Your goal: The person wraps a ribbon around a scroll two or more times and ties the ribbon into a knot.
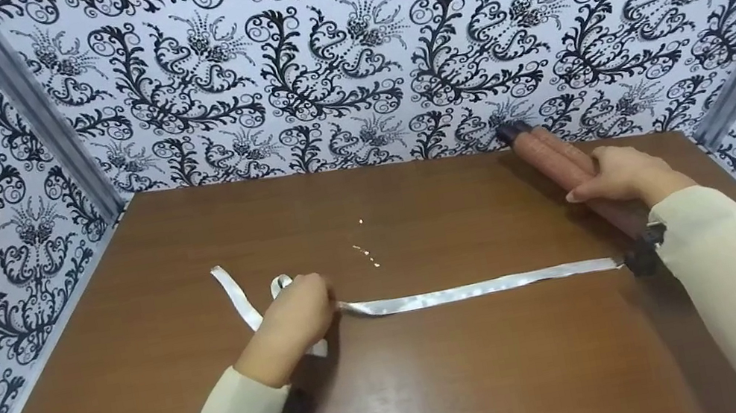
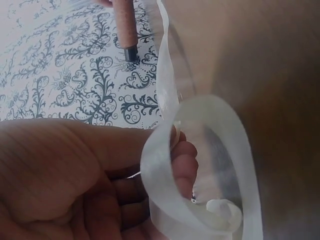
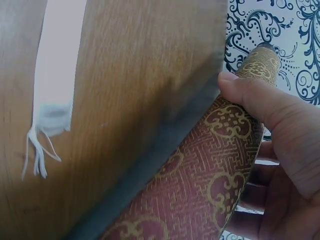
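My left hand (image 1: 295, 315) pinches a white satin ribbon (image 1: 474, 291) between thumb and fingers. From there the ribbon runs right across the table, almost straight, to a frayed end (image 3: 37, 150) below my right wrist. Left of the hand, a looped part (image 2: 248, 165) curls up and a loose tail (image 1: 237, 297) lies on the wood. My right hand (image 1: 624, 178) grips a rolled scroll (image 1: 548, 156), thumb on one side and fingers round the other. Two parallel rolls with black end knobs make it up, covered in dark red cloth with gold patterning (image 3: 215, 155). It slants above the table's back right.
Several small white specks (image 1: 366, 253) lie on the brown wooden table (image 1: 443, 375) beyond the ribbon. A wall covering (image 1: 341, 52) with black scroll patterns rises behind the table and on both sides, with grey strips (image 1: 37, 113) at the corners.
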Motion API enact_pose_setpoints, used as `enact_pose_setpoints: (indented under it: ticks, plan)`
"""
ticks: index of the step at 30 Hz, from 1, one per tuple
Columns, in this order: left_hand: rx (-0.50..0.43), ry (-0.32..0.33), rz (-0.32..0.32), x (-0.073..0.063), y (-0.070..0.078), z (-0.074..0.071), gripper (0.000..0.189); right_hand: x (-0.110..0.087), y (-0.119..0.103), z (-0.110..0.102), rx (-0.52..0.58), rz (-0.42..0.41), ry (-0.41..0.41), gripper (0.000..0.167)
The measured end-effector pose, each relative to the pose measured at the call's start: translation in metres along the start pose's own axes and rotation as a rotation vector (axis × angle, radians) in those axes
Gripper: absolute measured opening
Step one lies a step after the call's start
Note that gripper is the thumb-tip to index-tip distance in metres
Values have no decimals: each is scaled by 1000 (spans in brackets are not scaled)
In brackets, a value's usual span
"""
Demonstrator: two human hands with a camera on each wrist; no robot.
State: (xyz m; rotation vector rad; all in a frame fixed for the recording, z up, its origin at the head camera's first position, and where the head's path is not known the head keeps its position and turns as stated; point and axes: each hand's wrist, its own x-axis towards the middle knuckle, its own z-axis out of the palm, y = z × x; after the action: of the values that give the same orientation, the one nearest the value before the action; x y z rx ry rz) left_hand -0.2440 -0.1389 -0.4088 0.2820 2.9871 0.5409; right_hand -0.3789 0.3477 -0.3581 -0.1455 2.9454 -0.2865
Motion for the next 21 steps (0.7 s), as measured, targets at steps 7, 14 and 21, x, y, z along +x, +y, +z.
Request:
enact_pose_setpoints:
  ticks: [7, 14, 21]
  plan:
    - [-13, 29, 20, -1, 1, -1, 15, -3, -3, -7, 51, -47, 46, 89]
    - [-19, 44, 32, 0, 0, 1, 16, -9, -15, -14, 99, -51, 46, 88]
    - [-21, 57, 47, -1, -1, 1, 17, -19, -23, -18, 145, -39, 42, 87]
